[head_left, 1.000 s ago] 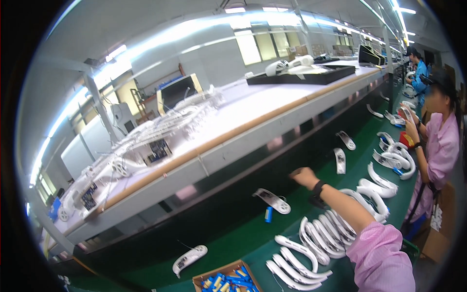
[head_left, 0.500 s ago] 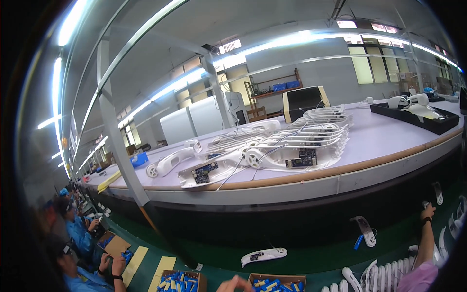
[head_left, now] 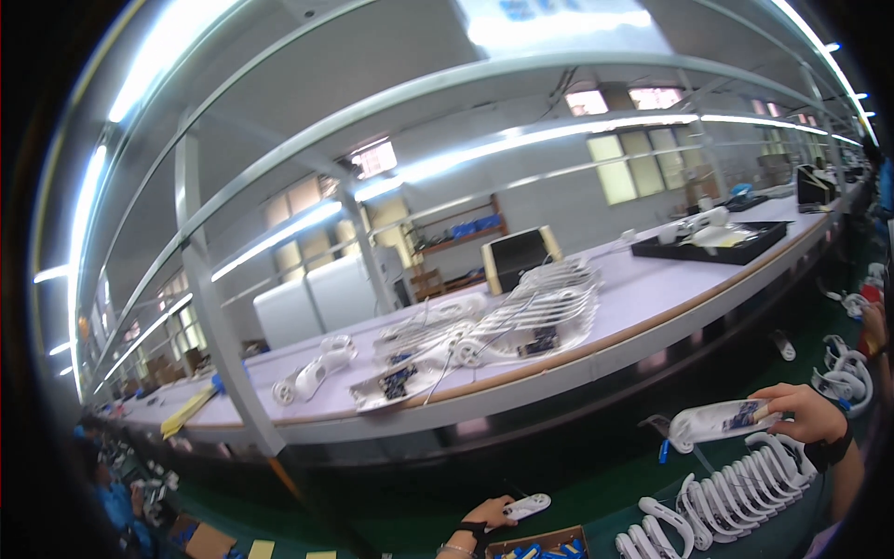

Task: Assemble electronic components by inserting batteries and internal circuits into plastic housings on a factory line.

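Observation:
At the lower middle, my left hand [head_left: 489, 515] has its fingers closed over the near end of a white curved plastic housing [head_left: 533, 505] low over the green surface; its grip is partly hidden. My right hand [head_left: 808, 413], at the right, pinches the end of another white curved housing [head_left: 703, 425], raised, with a dark circuit board [head_left: 745, 414] inside it and a round end pointing left. Beneath the right hand stands a row of white curved housings [head_left: 736, 498]. Beside the left hand is a cardboard box [head_left: 579, 535] with blue and yellow pieces.
Across the green work surface [head_left: 400, 508], a long bench [head_left: 615, 340] carries stacked white housings [head_left: 559, 303] with circuit boards and a black tray [head_left: 708, 244]. A metal post [head_left: 219, 317] rises at the left. Co-workers in blue [head_left: 116, 503] sit at the lower left.
My right hand has come back from the far right and now holds up a housing. My left hand has moved forward onto the housing by the box. The view has turned and tilted.

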`<state>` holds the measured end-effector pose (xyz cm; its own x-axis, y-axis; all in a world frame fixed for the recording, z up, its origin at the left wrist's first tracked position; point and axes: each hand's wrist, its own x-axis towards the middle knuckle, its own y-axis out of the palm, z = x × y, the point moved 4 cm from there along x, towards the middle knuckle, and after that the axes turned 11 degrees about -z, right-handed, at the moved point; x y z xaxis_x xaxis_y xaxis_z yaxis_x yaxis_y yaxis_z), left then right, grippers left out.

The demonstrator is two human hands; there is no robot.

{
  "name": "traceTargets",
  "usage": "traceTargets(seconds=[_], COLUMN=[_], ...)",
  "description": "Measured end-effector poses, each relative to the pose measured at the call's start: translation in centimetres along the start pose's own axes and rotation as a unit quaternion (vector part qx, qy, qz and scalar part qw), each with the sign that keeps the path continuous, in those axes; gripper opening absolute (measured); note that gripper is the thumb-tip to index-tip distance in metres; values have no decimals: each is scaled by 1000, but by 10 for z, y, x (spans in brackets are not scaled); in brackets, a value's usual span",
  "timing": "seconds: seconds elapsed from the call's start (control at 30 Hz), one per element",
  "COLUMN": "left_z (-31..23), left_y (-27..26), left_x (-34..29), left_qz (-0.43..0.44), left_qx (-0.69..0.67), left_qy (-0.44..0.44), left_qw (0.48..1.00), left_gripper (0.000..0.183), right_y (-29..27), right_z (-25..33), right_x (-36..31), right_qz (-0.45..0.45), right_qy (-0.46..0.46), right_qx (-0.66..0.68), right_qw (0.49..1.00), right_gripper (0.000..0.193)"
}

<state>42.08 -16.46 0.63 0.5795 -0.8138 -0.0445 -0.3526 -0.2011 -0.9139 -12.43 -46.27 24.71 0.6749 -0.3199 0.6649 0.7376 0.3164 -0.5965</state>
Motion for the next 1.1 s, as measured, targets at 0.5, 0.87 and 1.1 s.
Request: traceTargets(seconds=[0.5,0.87,1.1], left_z=[-182,-189,-216], left_y=[-115,-38,34], left_x=[-251,-339,-333], left_qz=[-202,-111,-10], left_qx=[-139,-182,-197], left_qy=[177,92,88], left_qw=[953,973,976], left_gripper=[59,61,64], right_y=[15,79,224], right_z=[-60,45,163], right_x=[270,153,-116], right_qz=[-215,-259,145], right_qy=[-58,5,140], right_qx=[-53,112,232], right_qw=[973,959,952], right_gripper=[32,16,39])
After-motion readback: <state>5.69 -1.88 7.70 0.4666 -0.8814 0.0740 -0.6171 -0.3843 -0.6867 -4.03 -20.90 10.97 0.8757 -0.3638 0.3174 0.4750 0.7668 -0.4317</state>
